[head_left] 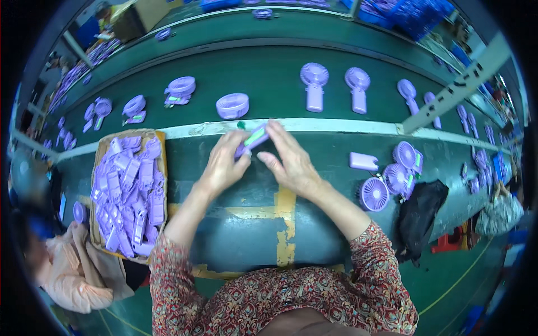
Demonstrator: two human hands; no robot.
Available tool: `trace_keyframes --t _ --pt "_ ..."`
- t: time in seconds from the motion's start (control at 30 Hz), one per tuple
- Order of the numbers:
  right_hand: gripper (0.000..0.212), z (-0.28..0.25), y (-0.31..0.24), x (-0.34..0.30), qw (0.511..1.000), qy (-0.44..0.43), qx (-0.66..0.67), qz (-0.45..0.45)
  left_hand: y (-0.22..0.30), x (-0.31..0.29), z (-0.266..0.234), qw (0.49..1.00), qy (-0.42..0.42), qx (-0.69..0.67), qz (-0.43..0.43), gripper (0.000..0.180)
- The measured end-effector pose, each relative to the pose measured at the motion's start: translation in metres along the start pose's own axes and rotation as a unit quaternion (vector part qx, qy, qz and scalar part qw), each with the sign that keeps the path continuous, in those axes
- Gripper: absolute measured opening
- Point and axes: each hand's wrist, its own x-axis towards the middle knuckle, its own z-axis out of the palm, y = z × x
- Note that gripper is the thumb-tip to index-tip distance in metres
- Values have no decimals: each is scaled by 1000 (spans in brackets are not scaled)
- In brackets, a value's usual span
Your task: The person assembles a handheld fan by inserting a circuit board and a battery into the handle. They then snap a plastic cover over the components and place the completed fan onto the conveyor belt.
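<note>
Both hands are up over the middle of the green bench (235, 235), meeting right at its far edge next to the pale strip (336, 126) that runs left to right. The left hand (223, 163) comes in from the lower left with the forearm angled toward the centre, wrist fairly straight, fingers curled up and pinching the near end of a small purple handle piece (252, 139) with a green bit showing on it. The right hand (290, 162) mirrors it from the other side, palm turned inward, fingers long and mostly straight, tips resting on the far end of the same piece, thumb tucked under. So both grips are narrow and closed on that one part, which sits tilted between the fingertips, lifted off the bench as far as I can tell. To the left there's a cardboard box (161, 147) stuffed with more purple handle shells (129, 190), just beside the left forearm. Off to the right, well apart from the hands, a loose purple handle block (363, 162) lies flat, with a cluster of round fan heads (392, 179) beyond it and a black bag (420, 213) nearer. On the far side of the strip, a belt (269, 67) carries a purple fan cage (232, 105) and two finished handheld fans (335, 89) lying flat. Sleeves are a red patterned fabric, pushed to mid-forearm.
</note>
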Motion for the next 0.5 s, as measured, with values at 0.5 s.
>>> trace_keyframes --t 0.5 --pt "45 -5 -24 -166 986 -101 -86 104 81 -81 49 994 -39 77 64 34"
